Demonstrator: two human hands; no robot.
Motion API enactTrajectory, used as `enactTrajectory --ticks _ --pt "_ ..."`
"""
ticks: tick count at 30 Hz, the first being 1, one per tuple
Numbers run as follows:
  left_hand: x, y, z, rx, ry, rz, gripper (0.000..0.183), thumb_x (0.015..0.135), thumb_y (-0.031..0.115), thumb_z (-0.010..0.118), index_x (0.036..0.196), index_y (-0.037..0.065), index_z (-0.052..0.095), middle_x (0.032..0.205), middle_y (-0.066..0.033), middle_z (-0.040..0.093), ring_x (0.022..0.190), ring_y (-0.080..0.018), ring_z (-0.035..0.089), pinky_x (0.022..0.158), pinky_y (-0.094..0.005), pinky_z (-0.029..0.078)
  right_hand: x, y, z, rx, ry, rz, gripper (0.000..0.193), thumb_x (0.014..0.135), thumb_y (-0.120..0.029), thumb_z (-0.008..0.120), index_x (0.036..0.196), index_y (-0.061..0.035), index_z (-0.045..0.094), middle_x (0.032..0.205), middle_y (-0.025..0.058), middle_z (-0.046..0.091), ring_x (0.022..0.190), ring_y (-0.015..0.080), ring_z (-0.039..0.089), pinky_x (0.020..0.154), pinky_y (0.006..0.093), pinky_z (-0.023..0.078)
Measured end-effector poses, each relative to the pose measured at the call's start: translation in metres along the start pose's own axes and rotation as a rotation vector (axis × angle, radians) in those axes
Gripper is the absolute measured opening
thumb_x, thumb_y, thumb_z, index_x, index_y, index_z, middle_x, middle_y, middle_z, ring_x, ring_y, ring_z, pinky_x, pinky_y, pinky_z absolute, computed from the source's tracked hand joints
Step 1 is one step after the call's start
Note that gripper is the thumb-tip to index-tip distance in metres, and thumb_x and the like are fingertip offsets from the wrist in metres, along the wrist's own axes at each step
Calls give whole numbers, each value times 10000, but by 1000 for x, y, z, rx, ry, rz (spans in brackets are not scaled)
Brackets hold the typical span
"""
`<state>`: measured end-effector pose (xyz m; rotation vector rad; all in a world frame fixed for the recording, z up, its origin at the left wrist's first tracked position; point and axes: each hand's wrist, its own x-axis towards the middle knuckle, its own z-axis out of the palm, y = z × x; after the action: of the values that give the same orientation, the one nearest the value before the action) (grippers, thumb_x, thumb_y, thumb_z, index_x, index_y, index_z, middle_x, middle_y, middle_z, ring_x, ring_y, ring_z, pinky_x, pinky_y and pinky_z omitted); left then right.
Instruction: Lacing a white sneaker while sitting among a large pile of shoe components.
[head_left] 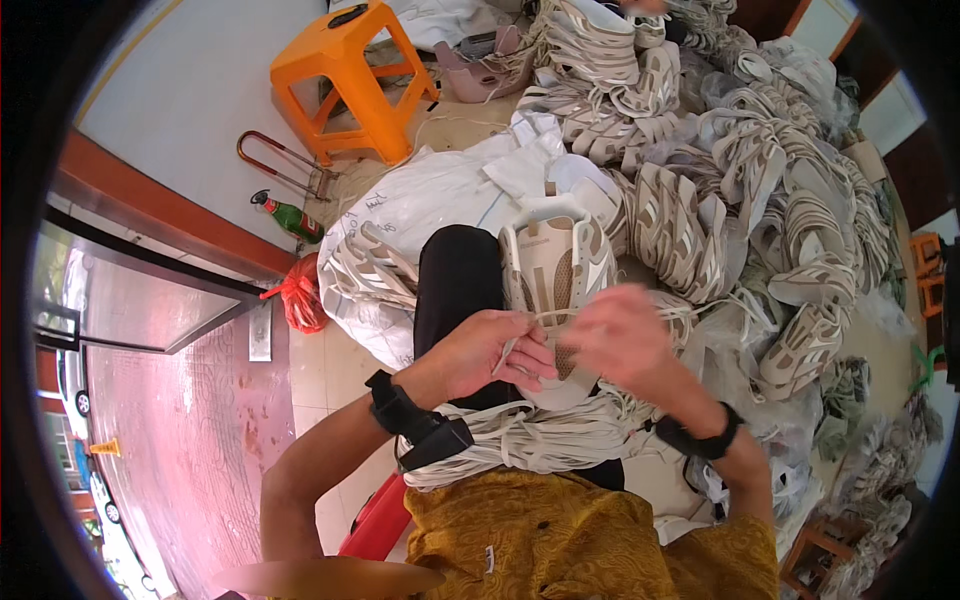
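Cream lace (554,314), mid-frame, looks limp, best held near its tip; our left hand (503,352) pinches it; our right hand's (625,338) grip (blurred) we can't tell.

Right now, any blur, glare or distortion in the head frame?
Head view: right hand blurred, apparently by motion; left hand sharper; shoe fairly clear; glare across the glossy pink floor at left; fisheye bending strongest near the black rim.

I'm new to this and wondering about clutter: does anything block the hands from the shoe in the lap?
Nothing visible does: the left hand and the blurred right hand are right over the shoe. The lace bundle lies nearer the body, not between.
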<state>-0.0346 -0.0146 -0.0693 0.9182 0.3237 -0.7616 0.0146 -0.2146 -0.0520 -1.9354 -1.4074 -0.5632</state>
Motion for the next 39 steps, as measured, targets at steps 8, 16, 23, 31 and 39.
enactTrajectory --ticks 8,16,23,31,39 --pt "17 -27 10 -215 56 77 215 875 147 396 950 20 553 903 -51 571 808 -130 561 732 -276 467 -4 -17 42 -17 -112 -214 105 553 -113 537 645 -68 515 684 27 401 739 179 434 577 275 374" --pt "12 -28 36 -247 174 13 235 890 180 382 960 25 545 904 -59 567 787 -145 564 725 -284 474 -12 -15 18 93 -182 -150 142 560 -106 593 682 -44 555 785 41 541 786 203 517 612 298 414" --pt "-15 -48 22 1365 210 584 255 721 103 607 934 -1 515 903 -156 539 849 -273 555 708 -328 465 -27 37 -61 436 321 880 51 676 -17 589 722 -6 607 728 78 606 679 191 586 592 269 452" --pt "6 -69 19 2174 110 971 464 675 128 541 1081 -85 472 1105 -199 479 1086 -315 425 876 -362 379 -27 24 20 51 -291 289 113 689 -88 618 776 -21 588 683 69 548 613 217 553 540 291 438" --pt "15 -68 24 2185 78 937 453 691 122 486 1081 -108 466 1095 -203 494 1065 -308 445 883 -351 375 -58 29 51 -198 -325 375 50 679 -55 578 677 -55 528 631 70 470 557 226 533 494 311 453"
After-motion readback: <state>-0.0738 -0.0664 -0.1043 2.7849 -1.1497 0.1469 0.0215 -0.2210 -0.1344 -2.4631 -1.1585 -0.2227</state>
